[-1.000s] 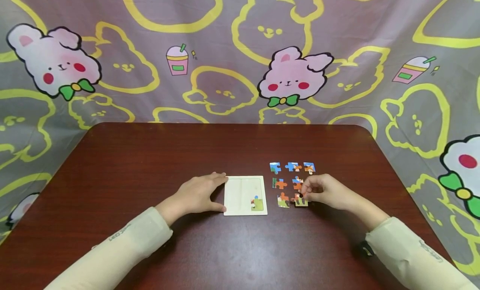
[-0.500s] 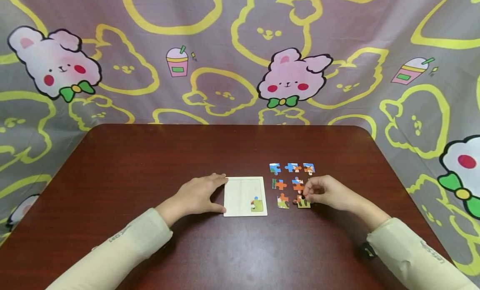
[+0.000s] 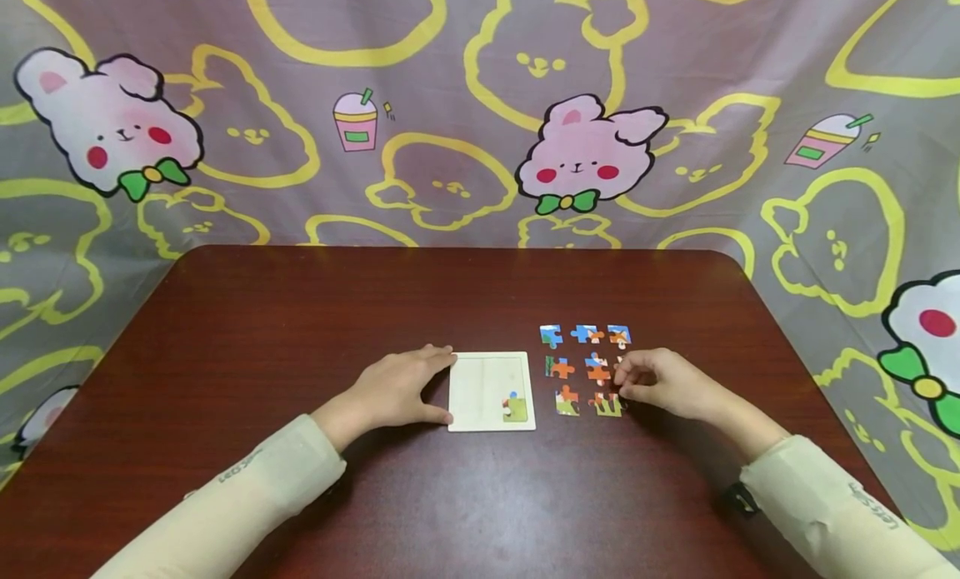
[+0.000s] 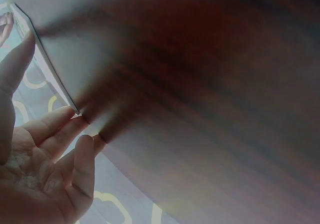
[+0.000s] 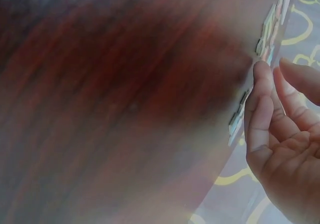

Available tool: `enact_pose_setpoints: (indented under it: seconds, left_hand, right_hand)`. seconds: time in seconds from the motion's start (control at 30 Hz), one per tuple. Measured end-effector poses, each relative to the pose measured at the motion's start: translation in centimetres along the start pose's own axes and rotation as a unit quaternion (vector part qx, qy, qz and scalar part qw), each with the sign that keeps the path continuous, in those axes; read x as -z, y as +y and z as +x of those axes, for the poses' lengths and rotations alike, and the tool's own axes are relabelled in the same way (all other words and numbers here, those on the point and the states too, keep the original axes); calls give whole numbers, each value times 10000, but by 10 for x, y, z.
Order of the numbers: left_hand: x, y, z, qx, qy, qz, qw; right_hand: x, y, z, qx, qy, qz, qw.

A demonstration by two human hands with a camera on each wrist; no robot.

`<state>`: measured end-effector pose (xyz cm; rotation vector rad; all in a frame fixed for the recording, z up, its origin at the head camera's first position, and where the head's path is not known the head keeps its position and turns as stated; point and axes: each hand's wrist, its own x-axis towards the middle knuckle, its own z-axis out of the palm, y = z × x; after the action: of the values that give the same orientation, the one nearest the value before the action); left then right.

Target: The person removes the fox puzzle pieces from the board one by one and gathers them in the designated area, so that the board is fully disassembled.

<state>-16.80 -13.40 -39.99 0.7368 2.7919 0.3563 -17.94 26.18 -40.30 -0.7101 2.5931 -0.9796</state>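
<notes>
A pale, square puzzle tray (image 3: 476, 389) lies on the table, with one green puzzle piece (image 3: 515, 409) in its lower right corner. My left hand (image 3: 390, 389) touches the tray's left edge, thumb at the near corner and fingers at the far one; the left wrist view shows them fairly straight along the tray edge (image 4: 52, 72). Just right of the loose pieces is my right hand (image 3: 663, 385), its fingers loosely bent and nothing between them. Nearest to it lies an orange-and-green puzzle piece (image 3: 606, 405). Its fingertips partly hide another piece behind them.
Several loose puzzle pieces (image 3: 560, 367) lie in rough rows right of the tray. They rest on a dark red-brown table (image 3: 480, 496). A grey curtain (image 3: 450, 87) with cartoon rabbits hangs beyond the far edge and down both sides.
My right hand has slid the orange-and-green piece a little to the right, let go of it and drawn away rightward. The left hand and tray stay in place.
</notes>
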Motion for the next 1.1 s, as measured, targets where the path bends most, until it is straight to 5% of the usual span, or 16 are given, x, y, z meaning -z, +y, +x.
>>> enact_pose_setpoints:
  seconds: [0.53, 1.1]
  left_hand:
    - [0, 0, 0, -16, 21, 46, 10000]
    - [-1, 0, 1, -13, 9, 92, 10000]
  right_hand:
    - [-22, -34, 35, 258, -117, -116, 9995]
    - [-61, -72, 72, 1127, -596, -447, 9908]
